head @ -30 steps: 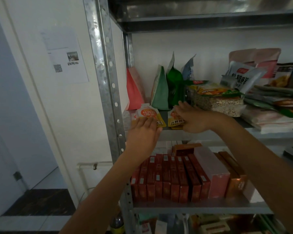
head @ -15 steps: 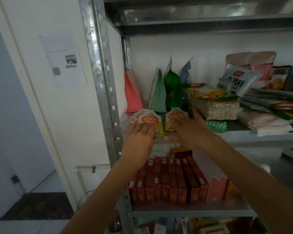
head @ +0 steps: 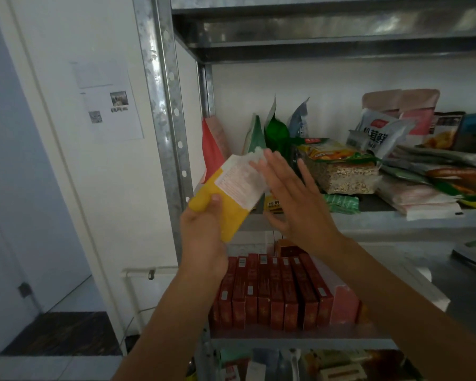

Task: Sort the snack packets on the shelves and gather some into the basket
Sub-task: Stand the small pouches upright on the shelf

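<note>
Now off the middle shelf point(head: 396, 220): yellow snack packets point(head: 231, 199), a thin stack, tilted, white printed back label turned to the camera. Half a second ago flat at the shelf front, orange faces up, under both hands; at present raised in front of the steel post point(head: 162, 92), at the left edge of the shelf opening.

Left hand point(head: 204, 232): wraps the lower yellow end of the stack, thumb pressed on the near face, fingers hidden behind. Earlier palm-down on the shelf.

Right hand point(head: 297, 207): straight, spread, holding nothing; fingertips point(head: 276, 162) at the white upper edge of the stack, contact not certain through blur. Earlier flat on a packet at the shelf front.

Left behind on the middle shelf: one more yellow packet point(head: 272, 206), partly hidden by the right hand; near it, to the right, a small green packet point(head: 341, 203); behind that, a clear bag of grain point(head: 341, 174). At the back, upright as before: red pouch point(head: 212, 149), green pouch point(head: 276, 133).

Lower shelf: row of red boxes point(head: 272, 292) on end, pink box point(head: 344, 301) touching its right end.

Wall at left: printed sheet point(head: 107, 105).
</note>
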`<state>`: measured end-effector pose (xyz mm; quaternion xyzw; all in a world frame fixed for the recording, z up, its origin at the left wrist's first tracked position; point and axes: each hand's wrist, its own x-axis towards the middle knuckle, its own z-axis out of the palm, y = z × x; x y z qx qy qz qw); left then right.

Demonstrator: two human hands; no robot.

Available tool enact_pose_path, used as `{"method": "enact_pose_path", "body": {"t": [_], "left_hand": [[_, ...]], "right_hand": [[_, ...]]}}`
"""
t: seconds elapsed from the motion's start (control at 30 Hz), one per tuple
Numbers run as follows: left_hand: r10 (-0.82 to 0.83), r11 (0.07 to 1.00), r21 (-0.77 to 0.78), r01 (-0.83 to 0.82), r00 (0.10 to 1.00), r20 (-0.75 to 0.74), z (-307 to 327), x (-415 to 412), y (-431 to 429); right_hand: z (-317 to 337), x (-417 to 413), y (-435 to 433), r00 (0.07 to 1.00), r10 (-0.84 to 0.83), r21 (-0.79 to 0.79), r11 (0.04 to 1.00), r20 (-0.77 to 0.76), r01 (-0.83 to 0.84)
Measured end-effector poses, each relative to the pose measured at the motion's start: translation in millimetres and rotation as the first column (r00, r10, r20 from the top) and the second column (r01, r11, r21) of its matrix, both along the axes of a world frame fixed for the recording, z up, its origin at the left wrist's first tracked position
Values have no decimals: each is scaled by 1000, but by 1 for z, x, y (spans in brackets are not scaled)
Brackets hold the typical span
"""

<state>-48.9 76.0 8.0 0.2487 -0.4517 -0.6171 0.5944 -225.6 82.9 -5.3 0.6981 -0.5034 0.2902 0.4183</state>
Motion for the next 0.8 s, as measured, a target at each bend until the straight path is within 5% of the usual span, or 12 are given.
{"method": "enact_pose_path", "body": {"t": [0.07, 0.13, 0.4, 0.67, 0.8], "left_hand": [[-224, 952, 151, 265, 943, -246, 9, 4, 22], [-276, 895, 237, 378, 886, -373, 13, 8, 40], [-276, 796, 407, 449, 867, -416, 7, 18, 71], [-293, 884, 309, 349, 932, -214, -5, 21, 77], [-83, 995, 74, 74, 989, 124, -14, 28, 77]], "right_hand": [[-1, 4, 2, 995, 97, -131, 986, -12, -98], [-1, 5, 7, 981, 193, -202, 961, 5, -188], [3, -4, 28, 942, 324, -205, 919, -90, -336], [21, -11, 42, 931, 344, -76, 932, -123, -354], [28, -12, 51, 927, 369, 59, 929, -65, -365]]}}
